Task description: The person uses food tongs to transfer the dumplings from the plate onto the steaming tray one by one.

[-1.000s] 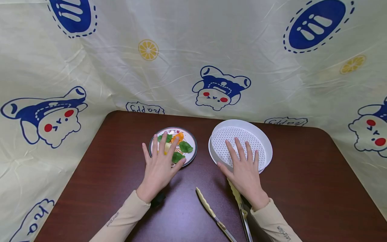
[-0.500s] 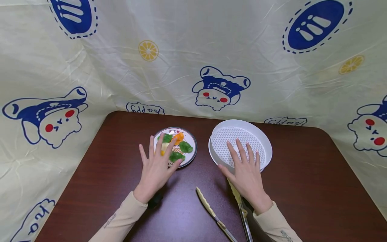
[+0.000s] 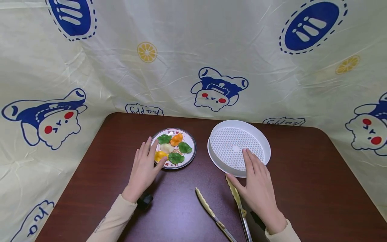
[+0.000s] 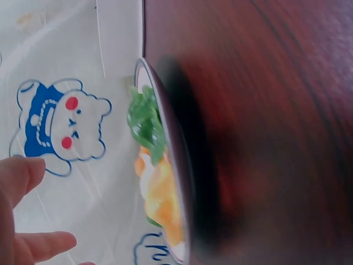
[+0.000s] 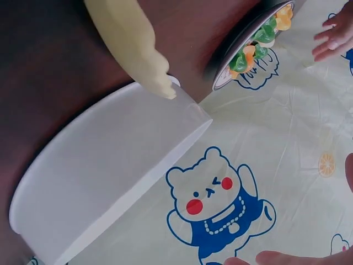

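Observation:
My left hand (image 3: pixel 143 169), fingers extended, hovers at the left edge of a round plate (image 3: pixel 193 154) and holds nothing. Several small, lumpy dumpling-like pieces lie on the plate: green (image 3: pixel 184 147), orange (image 3: pixel 176 139), white (image 3: pixel 166 148) and yellow (image 3: pixel 161 155). Fingers also straight, my right hand (image 3: pixel 259 188) hovers at the near right side of a white round steamer tray (image 3: pixel 234 141) with a perforated bottom. Metal tongs (image 3: pixel 237 198) with pale yellow wavy tips lie spread on the table below the tray. In the right wrist view a tong tip (image 5: pixel 132 44) shows beside the tray's wall (image 5: pixel 110 160).
The brown table (image 3: pixel 308 174) has rounded far corners. Behind it hangs a pale sheet (image 3: pixel 169 77) printed with cartoon bears and orange slices. The tongs' handles run out of the head view at the bottom edge.
Both hands have drawn apart: the left moved left off the plate, uncovering more pieces, and the right moved right and nearer. Plate, tray and tongs have stayed in place.

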Demonstrator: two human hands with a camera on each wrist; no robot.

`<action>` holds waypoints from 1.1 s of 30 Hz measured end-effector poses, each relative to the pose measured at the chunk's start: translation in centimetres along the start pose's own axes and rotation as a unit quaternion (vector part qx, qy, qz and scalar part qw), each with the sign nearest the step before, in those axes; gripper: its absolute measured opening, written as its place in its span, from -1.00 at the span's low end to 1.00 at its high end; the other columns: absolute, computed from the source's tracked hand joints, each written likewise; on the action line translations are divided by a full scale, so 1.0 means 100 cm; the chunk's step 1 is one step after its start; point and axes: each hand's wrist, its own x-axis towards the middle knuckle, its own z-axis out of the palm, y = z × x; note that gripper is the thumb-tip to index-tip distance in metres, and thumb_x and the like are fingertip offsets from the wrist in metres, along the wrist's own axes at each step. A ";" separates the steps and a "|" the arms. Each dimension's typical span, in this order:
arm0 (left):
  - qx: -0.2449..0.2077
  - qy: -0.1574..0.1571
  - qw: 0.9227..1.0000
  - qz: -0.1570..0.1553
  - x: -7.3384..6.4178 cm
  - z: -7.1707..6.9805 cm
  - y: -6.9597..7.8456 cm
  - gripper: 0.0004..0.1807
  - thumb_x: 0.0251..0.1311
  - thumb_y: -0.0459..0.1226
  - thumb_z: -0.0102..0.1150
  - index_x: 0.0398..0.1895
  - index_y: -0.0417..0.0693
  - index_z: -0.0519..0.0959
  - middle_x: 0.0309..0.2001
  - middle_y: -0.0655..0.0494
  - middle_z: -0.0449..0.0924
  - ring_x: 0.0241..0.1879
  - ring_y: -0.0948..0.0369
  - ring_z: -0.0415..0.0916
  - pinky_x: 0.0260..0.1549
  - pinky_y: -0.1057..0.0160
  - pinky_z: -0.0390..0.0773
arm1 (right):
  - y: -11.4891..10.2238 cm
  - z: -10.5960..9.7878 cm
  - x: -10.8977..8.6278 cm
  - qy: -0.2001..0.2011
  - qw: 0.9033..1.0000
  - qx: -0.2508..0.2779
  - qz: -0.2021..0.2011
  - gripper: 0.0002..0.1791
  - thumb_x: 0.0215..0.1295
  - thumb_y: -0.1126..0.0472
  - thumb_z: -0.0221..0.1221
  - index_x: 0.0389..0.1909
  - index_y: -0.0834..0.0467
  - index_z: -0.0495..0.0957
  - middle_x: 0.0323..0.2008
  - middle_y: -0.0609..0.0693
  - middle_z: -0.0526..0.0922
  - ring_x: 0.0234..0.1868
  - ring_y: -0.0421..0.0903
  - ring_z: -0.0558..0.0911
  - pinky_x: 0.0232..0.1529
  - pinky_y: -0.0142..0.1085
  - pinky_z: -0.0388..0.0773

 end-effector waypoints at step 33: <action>-0.416 -0.057 0.882 -0.214 0.016 0.017 -0.049 -0.32 0.28 -0.46 0.02 0.44 -0.36 0.04 0.38 -0.31 0.12 0.25 -0.16 0.25 0.21 -0.02 0.26 | -0.040 0.016 -0.101 -0.105 0.978 -0.004 0.179 0.36 -0.35 -0.40 0.41 0.29 0.46 0.07 -0.04 0.43 0.47 -0.07 0.35 0.49 -0.14 0.15 0.45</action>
